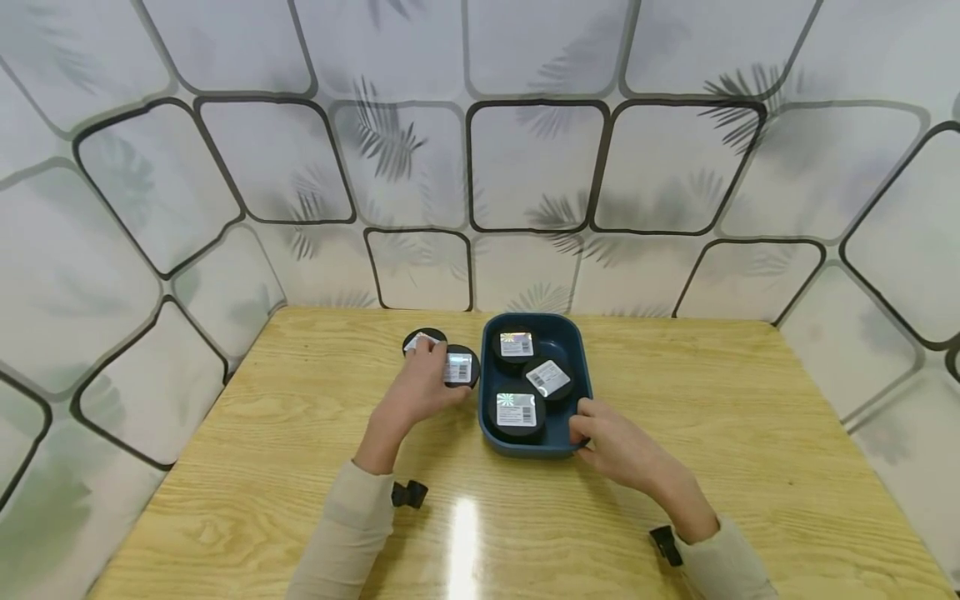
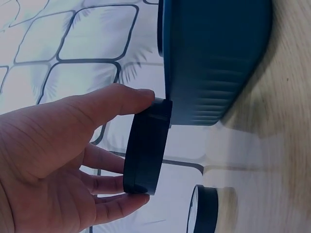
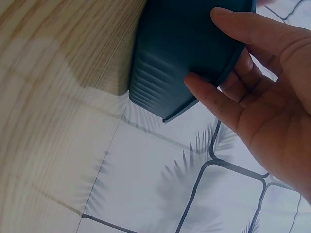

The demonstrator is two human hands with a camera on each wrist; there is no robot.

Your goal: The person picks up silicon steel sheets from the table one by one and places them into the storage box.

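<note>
My left hand (image 1: 422, 382) pinches a flat round black container (image 1: 462, 368) by its edge, thumb on one side and fingers on the other. The left wrist view shows this container (image 2: 146, 150) tilted and raised off the table, right at the wall of a dark blue plastic bin (image 2: 214, 53). A similar container (image 1: 418, 333) lies on the table just beyond it, partly hidden by my fingers. My right hand (image 1: 622, 446) grips the bin's near right corner, its thumb and fingers around the rim (image 3: 231, 73). Inside the bin (image 1: 558, 332) lie three more such containers (image 1: 517, 410) with white labels.
A light wood-grain table (image 1: 712, 400) carries the bin near its back edge. Behind and at both sides stands a pale patterned backdrop (image 1: 536, 167). Dark straps (image 1: 408, 494) sit by both sleeve cuffs.
</note>
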